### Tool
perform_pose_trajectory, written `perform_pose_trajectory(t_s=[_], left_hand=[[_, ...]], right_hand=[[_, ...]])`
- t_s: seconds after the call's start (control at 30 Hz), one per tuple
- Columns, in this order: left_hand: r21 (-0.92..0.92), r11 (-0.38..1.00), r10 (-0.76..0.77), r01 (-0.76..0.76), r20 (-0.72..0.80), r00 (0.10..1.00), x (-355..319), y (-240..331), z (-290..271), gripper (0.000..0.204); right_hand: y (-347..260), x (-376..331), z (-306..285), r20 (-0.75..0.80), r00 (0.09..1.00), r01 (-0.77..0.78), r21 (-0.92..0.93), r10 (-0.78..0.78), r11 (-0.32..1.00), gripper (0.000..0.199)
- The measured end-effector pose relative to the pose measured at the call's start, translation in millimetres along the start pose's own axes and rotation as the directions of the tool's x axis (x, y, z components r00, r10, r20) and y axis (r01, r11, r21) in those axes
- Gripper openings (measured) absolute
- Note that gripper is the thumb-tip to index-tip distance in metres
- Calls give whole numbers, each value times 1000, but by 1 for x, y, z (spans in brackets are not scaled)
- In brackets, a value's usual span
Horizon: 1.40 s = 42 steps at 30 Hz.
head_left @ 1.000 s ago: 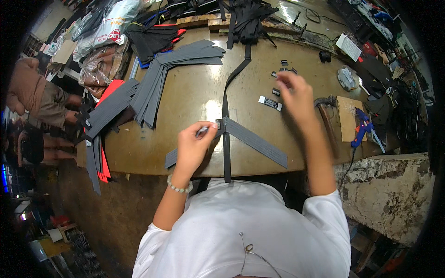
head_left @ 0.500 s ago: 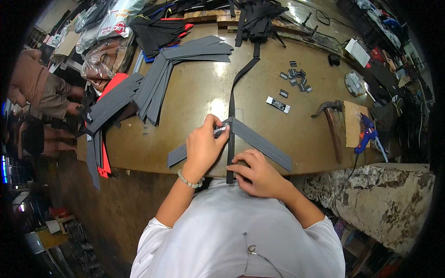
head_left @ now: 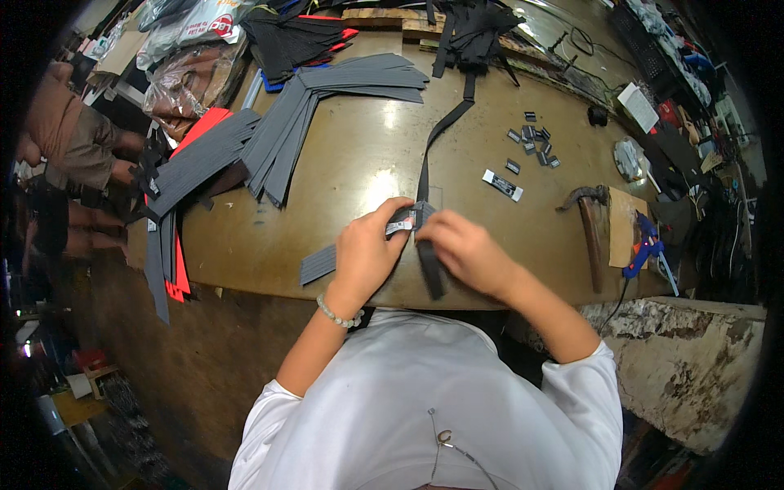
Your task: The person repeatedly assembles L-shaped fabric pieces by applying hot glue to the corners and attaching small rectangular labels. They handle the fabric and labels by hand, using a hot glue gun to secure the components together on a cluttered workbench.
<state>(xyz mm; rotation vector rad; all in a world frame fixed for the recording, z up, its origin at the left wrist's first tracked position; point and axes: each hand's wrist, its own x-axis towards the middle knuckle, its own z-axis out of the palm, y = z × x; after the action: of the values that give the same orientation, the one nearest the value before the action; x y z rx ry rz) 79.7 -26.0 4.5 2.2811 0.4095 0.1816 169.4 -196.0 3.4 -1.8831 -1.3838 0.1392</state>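
1. Left hand (head_left: 363,255) pinching a small white-and-black label (head_left: 400,225) against a grey fabric strip (head_left: 320,263) at the near edge of the desk (head_left: 359,163).
2. Right hand (head_left: 467,249) closed over the black webbing strap (head_left: 430,167), touching the left fingertips.
3. Strap running far across the desk to a black bundle (head_left: 474,24).
4. Fanned grey strips (head_left: 286,135) on the far left.
5. Small metal buckles (head_left: 535,140) and a spare label (head_left: 502,184) to the right.
6. Hammer (head_left: 590,229) and blue glue gun (head_left: 645,249) at the right edge.

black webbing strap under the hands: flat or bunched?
Flat: the long black webbing strap runs straight across the brown table to both hands.
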Motion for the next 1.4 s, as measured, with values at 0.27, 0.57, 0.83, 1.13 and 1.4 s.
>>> perform_pose_trajectory(t_s=[0.27, 0.57, 0.83, 1.13, 1.4], left_hand=[[-37, 998, 57, -58, -40, 998, 3, -8, 3, 21], [88, 994, 62, -60, -28, 998, 1, -1, 7, 24], [266, 954, 147, -138, -13, 989, 2, 3, 9, 38], [79, 978, 192, -191, -8, 981, 2, -4, 2, 34], [118, 981, 171, -157, -124, 977, -11, -14, -7, 19]], right_hand=[[27, 44, -12, 182, 886, -463, 383, 426, 799, 6], [29, 55, -15, 241, 820, -569, 445, 519, 692, 11], [34, 75, -27, 113, 795, -601, 3, 597, 799, 14], [17, -11, 15, 16, 1000, 6, -271, -2, 962, 41], [16, -19, -27, -250, 933, -289, -90, 259, 953, 34]])
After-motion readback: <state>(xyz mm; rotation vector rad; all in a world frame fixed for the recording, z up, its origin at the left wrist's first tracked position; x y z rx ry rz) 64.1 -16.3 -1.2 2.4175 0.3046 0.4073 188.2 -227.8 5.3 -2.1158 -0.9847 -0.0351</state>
